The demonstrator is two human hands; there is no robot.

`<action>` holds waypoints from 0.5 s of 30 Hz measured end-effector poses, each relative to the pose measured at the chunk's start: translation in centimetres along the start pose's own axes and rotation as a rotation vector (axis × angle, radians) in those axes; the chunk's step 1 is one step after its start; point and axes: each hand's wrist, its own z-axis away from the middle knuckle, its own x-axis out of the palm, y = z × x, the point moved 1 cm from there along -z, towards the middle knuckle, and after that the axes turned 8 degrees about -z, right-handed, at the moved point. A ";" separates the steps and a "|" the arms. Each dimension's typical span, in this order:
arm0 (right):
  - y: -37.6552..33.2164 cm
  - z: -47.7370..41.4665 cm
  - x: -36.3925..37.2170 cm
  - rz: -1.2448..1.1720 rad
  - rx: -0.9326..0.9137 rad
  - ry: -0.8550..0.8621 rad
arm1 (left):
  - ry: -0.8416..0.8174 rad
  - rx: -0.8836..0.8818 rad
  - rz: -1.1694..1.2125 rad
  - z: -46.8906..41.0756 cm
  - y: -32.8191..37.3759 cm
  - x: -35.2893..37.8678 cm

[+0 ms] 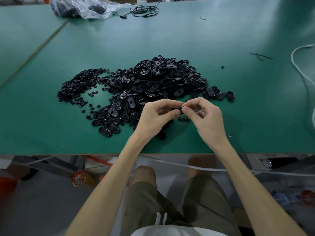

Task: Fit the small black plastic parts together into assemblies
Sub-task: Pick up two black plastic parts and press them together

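Note:
A big heap of black oval plastic shells [158, 79] lies in the middle of the green table [238, 99]. To its left spreads a patch of small black round pieces [76, 86]. In front of the heap, just above the table, my left hand [156, 114] and my right hand [204, 116] meet fingertip to fingertip. Both pinch one small black plastic part [178, 110] between them; fingers hide most of it. A few loose shells [219, 95] lie to the right of the heap.
A clear plastic bag [85, 7] with dark parts sits at the far edge, a black cable [144, 11] beside it. A white cord [301, 68] runs down the right side. The table's near edge [68, 153] is close to my lap.

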 end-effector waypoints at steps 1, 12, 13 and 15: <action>0.0 0.0 0.0 0.004 0.001 0.000 | 0.001 0.003 -0.004 0.0 0.0 0.0; -0.1 0.2 0.1 0.041 -0.004 0.007 | 0.022 -0.004 -0.024 0.1 -0.4 0.2; -0.1 0.2 0.1 0.042 -0.005 0.008 | 0.019 -0.002 -0.023 0.1 -0.4 0.2; -0.1 0.2 0.1 0.040 -0.005 0.013 | 0.018 0.006 -0.024 0.1 -0.4 0.1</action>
